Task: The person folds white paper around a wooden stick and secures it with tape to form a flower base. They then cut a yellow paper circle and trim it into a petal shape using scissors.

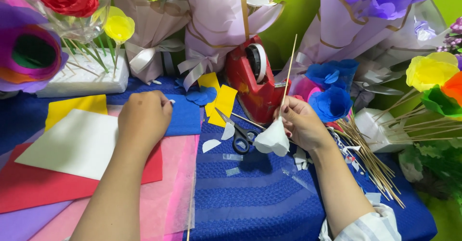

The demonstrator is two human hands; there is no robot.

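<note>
My right hand (301, 123) grips a thin wooden stick (290, 67) that points up and away, with a white paper flower bud (273, 137) wrapped at its lower end. My left hand (143, 118) is curled, knuckles up, over the edge of a blue paper sheet (185, 118), pinching a small white piece at its fingertips. Black-handled scissors (239, 134) lie between the hands on the blue knitted cloth (250, 193), next to white petal cut-outs (211, 145). A red tape dispenser (252, 79) stands just behind.
Stacked paper sheets, white (72, 144), red (38, 188), yellow, pink and purple, lie at left. A bundle of wooden sticks (370, 159) lies at right. Wrapped bouquets (216, 24), blue paper flowers (332, 101), yellow cut pieces (221, 104) and a white foam block (82, 79) line the back.
</note>
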